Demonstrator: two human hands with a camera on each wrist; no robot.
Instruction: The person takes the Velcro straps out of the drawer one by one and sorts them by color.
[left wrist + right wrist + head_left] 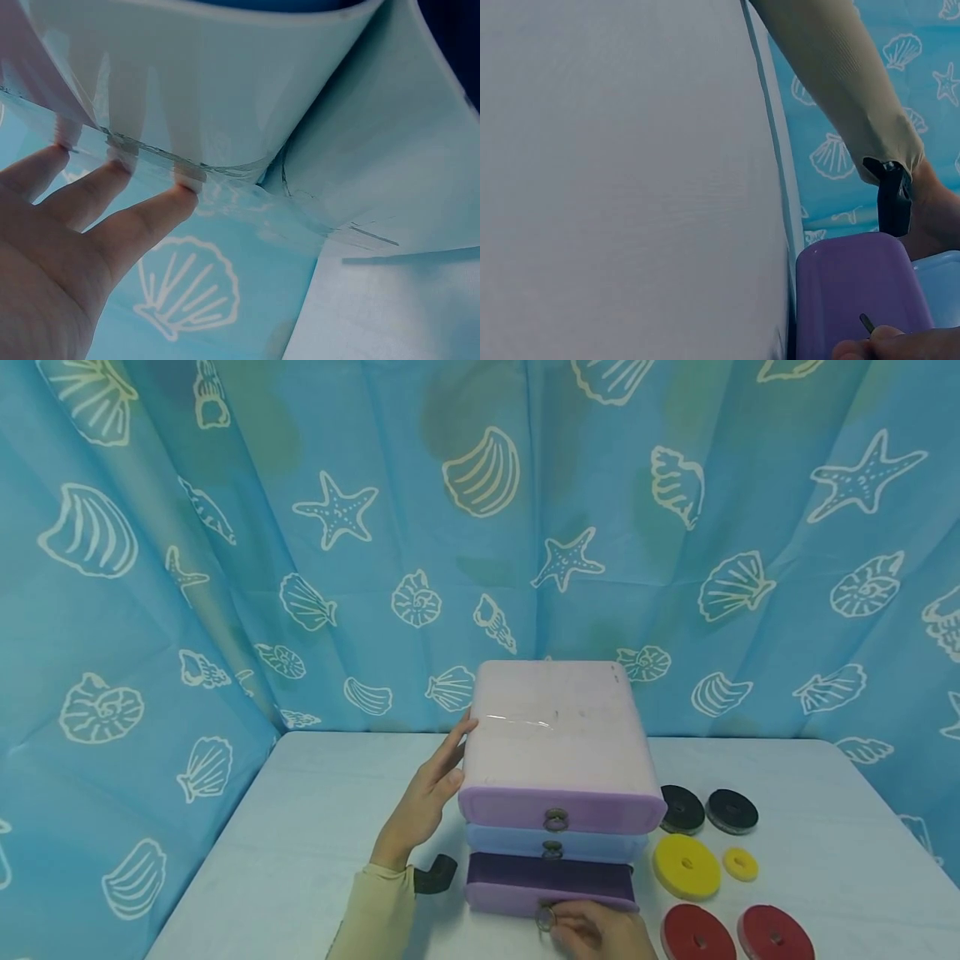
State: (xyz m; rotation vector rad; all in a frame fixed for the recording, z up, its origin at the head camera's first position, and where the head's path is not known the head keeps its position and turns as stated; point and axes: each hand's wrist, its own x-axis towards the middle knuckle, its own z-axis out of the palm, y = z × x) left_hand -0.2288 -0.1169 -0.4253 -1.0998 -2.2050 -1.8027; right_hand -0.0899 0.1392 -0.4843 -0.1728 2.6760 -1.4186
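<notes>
A small three-tier drawer unit (558,735) stands on the table, with a pinkish-white top and purple and blue drawer fronts. Its bottom drawer (510,900) is pulled partway out, showing a dark inside. At that drawer's front, my right hand (603,931) pinches the metal ring pull (546,917); the right wrist view shows only its fingertips, beside the ring. My left hand (420,806) rests on the unit's left side with fingers extended. In the left wrist view, those fingertips (187,180) touch the pale side wall (247,97) near some clear tape.
Right of the unit lie two black discs (732,812), a large yellow disc (686,867), a small yellow ring (741,864) and two red discs (776,933). A black strapped device (435,875) sits at my left wrist. A blue seashell curtain (405,543) hangs behind the table (300,827).
</notes>
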